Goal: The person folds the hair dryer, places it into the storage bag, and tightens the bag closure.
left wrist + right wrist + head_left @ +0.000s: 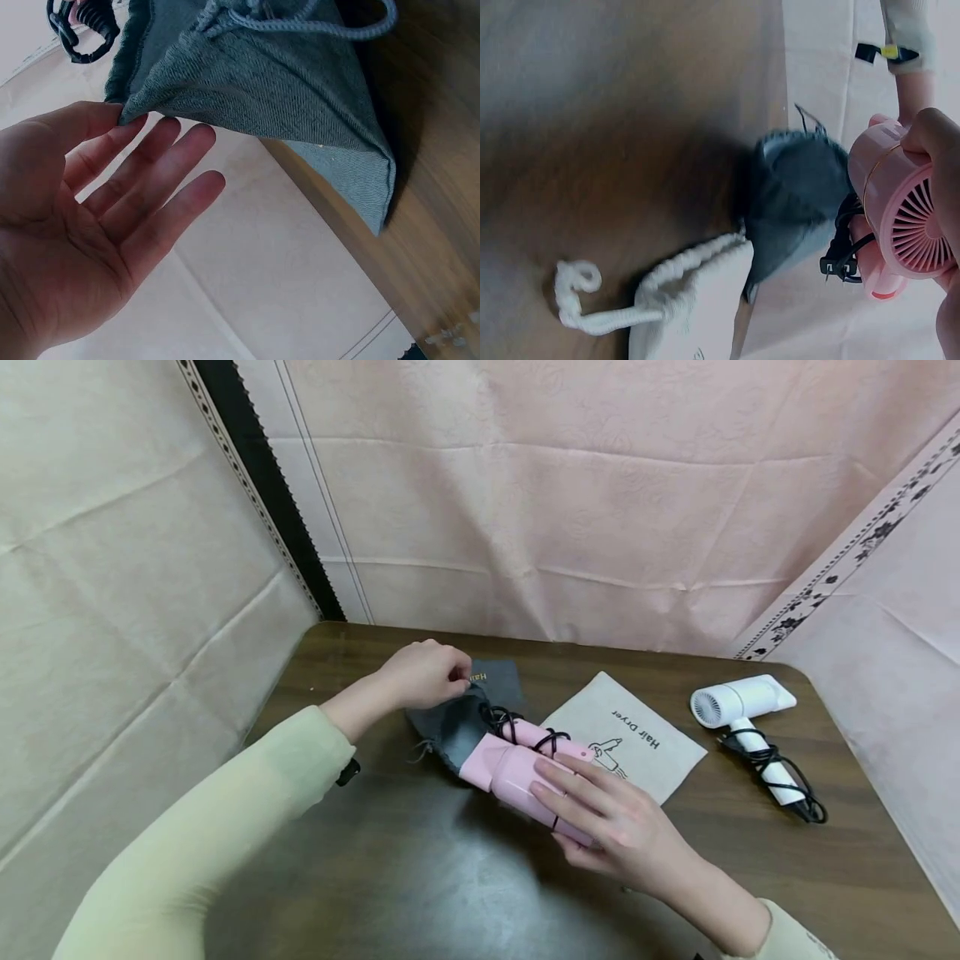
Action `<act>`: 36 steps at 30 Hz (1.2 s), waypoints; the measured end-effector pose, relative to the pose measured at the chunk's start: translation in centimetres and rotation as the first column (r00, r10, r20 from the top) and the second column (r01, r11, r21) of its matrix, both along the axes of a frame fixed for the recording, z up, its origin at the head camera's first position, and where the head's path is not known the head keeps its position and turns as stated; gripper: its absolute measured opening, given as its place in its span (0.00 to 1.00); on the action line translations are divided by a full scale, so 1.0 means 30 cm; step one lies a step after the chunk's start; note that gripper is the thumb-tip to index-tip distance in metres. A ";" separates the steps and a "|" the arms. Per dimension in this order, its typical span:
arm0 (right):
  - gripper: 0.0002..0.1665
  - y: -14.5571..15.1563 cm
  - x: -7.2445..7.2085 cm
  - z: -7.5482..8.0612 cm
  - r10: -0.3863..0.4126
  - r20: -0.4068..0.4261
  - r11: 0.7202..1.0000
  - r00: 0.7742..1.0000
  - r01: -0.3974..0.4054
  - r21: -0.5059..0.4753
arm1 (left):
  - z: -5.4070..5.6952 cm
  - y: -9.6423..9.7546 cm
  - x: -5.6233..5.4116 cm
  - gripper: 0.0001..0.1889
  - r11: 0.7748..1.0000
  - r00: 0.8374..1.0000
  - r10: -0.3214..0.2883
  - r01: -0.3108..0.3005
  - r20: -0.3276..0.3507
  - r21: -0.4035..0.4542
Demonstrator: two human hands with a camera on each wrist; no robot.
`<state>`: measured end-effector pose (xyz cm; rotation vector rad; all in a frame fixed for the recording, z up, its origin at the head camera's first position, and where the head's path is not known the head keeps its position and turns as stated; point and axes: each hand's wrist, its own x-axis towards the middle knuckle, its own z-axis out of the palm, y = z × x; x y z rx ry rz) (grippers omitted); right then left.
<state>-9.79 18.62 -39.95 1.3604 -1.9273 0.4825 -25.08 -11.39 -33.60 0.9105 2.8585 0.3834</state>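
In the head view, we see the right hand (618,827) gripping the pink hair dryer (525,783) over the table (360,868), nozzle toward the gray-blue pouch (448,725); the left hand (427,672) is at the pouch's rim — likely to hold it open. The black cord (495,718) bulges near the mouth and might snag. Right lies a white pouch (637,727), farther right a white hair dryer (738,700)

From the left wrist, we find thumb and forefinger pinching the rim, other fingers spread

From the right wrist, we see fingers wrapping the barrel, perhaps for aiming, the plug (836,266) hanging loose
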 end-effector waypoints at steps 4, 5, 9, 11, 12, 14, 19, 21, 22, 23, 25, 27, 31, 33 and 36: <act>0.23 -0.016 0.021 -0.012 0.022 0.006 1.000 1.000 -0.022 0.010 | -0.002 0.021 -0.016 0.07 0.999 0.999 -0.007 0.005 0.048 0.031; 0.23 -0.019 0.024 -0.016 0.026 0.008 1.000 1.000 -0.026 0.011 | -0.004 0.025 -0.020 0.07 0.999 0.998 -0.008 0.006 0.062 0.038; 0.24 -0.021 0.023 -0.041 0.020 0.042 1.000 0.999 -0.020 0.016 | -0.009 0.036 -0.030 0.07 0.997 0.991 -0.011 0.001 0.135 0.071; 0.25 -0.015 0.014 -0.054 0.007 0.066 1.000 0.998 -0.009 0.016 | -0.013 0.039 -0.033 0.07 0.996 0.985 -0.014 -0.001 0.174 0.087; 0.25 -0.011 0.009 -0.061 0.001 0.078 1.000 0.997 -0.002 0.015 | -0.016 0.040 -0.033 0.08 0.996 0.982 -0.018 0.000 0.190 0.094; 0.26 0.001 -0.002 -0.072 -0.015 0.096 1.000 0.995 0.014 0.011 | -0.024 0.042 -0.033 0.08 0.994 0.977 -0.033 0.011 0.212 0.105; 0.27 0.029 -0.030 -0.092 -0.070 0.107 0.998 0.992 0.070 0.009 | -0.039 0.051 -0.025 0.08 0.991 0.964 -0.087 0.058 0.251 0.122; 0.27 0.036 -0.040 -0.096 -0.089 0.100 0.996 0.991 0.088 0.016 | -0.043 0.057 -0.019 0.09 0.990 0.956 -0.103 0.071 0.274 0.125; 0.27 0.038 -0.044 -0.098 -0.098 0.097 0.995 0.990 0.096 0.022 | -0.045 0.061 -0.017 0.09 0.989 0.952 -0.108 0.074 0.287 0.127; 0.27 0.040 -0.048 -0.100 -0.104 0.094 0.994 0.990 0.102 0.027 | -0.048 0.065 -0.014 0.09 0.989 0.948 -0.111 0.075 0.298 0.130; 0.27 0.042 -0.055 -0.103 -0.115 0.087 0.993 0.989 0.112 0.037 | -0.053 0.074 -0.011 0.09 0.988 0.941 -0.114 0.075 0.318 0.134; 0.27 0.043 -0.061 -0.107 -0.123 0.086 0.992 0.989 0.119 0.050 | -0.059 0.084 -0.009 0.09 0.988 0.939 -0.110 0.069 0.327 0.136; 0.26 0.038 -0.074 -0.117 -0.130 0.089 0.988 0.988 0.121 0.092 | -0.070 0.101 -0.006 0.09 0.989 0.939 -0.099 0.056 0.331 0.137; 0.26 0.035 -0.081 -0.123 -0.127 0.094 0.985 0.987 0.115 0.126 | -0.073 0.108 -0.004 0.09 0.990 0.937 -0.082 0.038 0.339 0.135; 0.27 0.032 -0.096 -0.133 -0.128 0.103 0.978 0.986 0.109 0.175 | -0.077 0.117 -0.001 0.09 0.991 0.930 -0.045 -0.003 0.364 0.132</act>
